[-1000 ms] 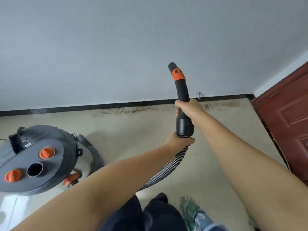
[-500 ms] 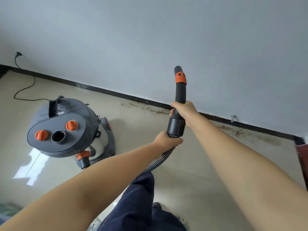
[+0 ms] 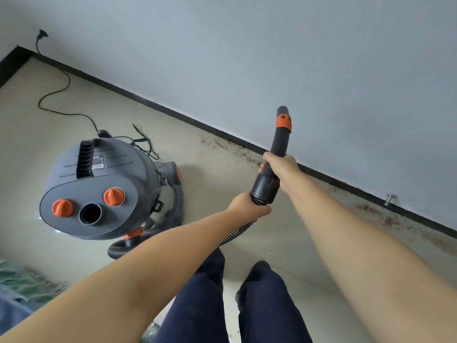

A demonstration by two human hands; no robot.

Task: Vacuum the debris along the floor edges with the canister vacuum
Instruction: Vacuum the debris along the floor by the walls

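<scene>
A grey canister vacuum with orange knobs stands on the floor at the left. Its ribbed hose runs up to a black handle tube with an orange collar near the tip. My right hand grips the middle of the handle tube. My left hand grips the hose just below the tube's black cuff. The tube points up and away, with its open tip raised in front of the wall. Brown debris lies along the black skirting, with more debris further right.
The black power cord snakes across the floor from the vacuum to a plug on the wall at the far left. A metal door stop sticks out of the skirting at the right. My legs in dark trousers stand below. Crumpled green cloth lies bottom left.
The view has swung left: the vacuum now sits closer to the centre, the cord and corner show fully, and the red door has gone. Both hands keep their grip on handle and hose.
</scene>
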